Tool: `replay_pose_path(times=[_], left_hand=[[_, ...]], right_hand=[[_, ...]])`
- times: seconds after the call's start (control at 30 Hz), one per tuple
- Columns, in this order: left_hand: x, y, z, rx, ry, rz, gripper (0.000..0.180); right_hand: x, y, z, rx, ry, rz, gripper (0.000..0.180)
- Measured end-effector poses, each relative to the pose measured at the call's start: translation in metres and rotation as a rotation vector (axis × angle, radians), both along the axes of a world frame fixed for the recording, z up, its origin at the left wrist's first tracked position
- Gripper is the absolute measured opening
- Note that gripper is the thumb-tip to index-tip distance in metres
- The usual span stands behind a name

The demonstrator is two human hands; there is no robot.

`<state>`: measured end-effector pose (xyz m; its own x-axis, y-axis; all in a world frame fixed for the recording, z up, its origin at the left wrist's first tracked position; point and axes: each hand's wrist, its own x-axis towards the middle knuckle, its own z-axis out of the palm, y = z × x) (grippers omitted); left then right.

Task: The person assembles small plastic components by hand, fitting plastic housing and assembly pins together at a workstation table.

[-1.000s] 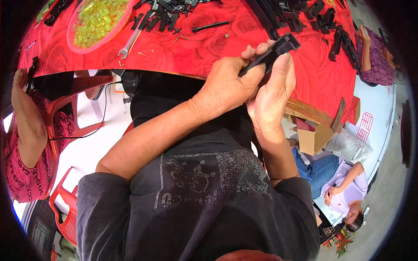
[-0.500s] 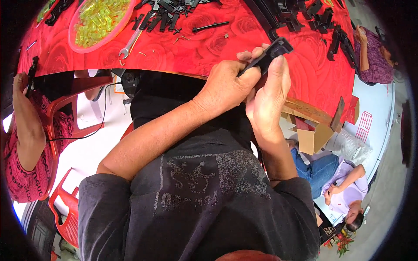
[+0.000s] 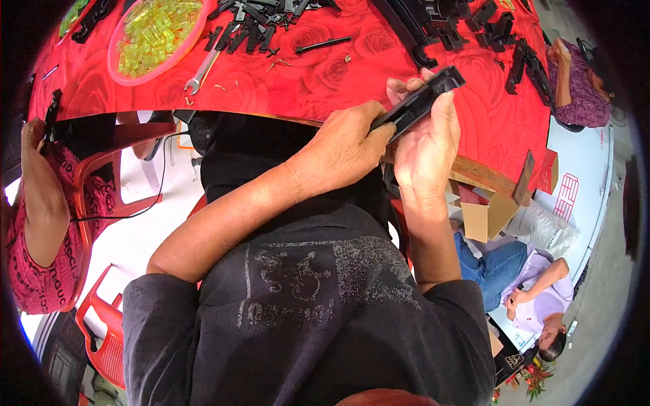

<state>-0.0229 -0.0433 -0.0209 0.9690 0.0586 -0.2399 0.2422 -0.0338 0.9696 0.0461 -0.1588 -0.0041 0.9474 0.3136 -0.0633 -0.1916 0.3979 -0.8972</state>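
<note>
A long black plastic part (image 3: 425, 100) with a raised lip at its far end is held between both hands, over the near edge of the table. My left hand (image 3: 355, 139) is closed round its near end, thumb along the side. Beneath and along its right side, my right hand (image 3: 426, 145) supports it, thumb pressed near the far end and fingertips showing past its left side. The part slants up to the right. Just beyond it on the red cloth lie more black plastic parts (image 3: 406, 30).
A pink-rimmed bowl (image 3: 124, 80) of yellow-green clear pieces stands at the far left of the red-covered table (image 3: 291, 81). Beside it lie a wrench (image 3: 203, 71), small black pieces (image 3: 254, 27) and a thin black rod (image 3: 323, 44). Other people sit left and right; a cardboard box (image 3: 484, 216) is lower right.
Both hands and the black part have shifted slightly right. The part is turned so its hollow side shows more, and my left hand has slid back toward its near end.
</note>
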Motion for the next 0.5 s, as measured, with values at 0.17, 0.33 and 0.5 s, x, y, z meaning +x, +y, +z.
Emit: replay_pose_path(times=[0.17, 0.33, 0.5], left_hand=[[0.005, -0.002, 0.004, -0.002, -0.027, -0.019, 0.025], [0.011, -0.003, 0.012, 0.049, -0.049, -0.023, 0.025], [0.011, -0.006, 0.013, 0.037, -0.089, 0.071, 0.030]], right_hand=[[0.000, -0.003, 0.002, 0.017, -0.016, -0.017, 0.049], [-0.004, -0.004, 0.006, 0.012, 0.004, 0.001, 0.047], [-0.003, -0.003, 0.007, 0.013, -0.007, 0.005, 0.042]])
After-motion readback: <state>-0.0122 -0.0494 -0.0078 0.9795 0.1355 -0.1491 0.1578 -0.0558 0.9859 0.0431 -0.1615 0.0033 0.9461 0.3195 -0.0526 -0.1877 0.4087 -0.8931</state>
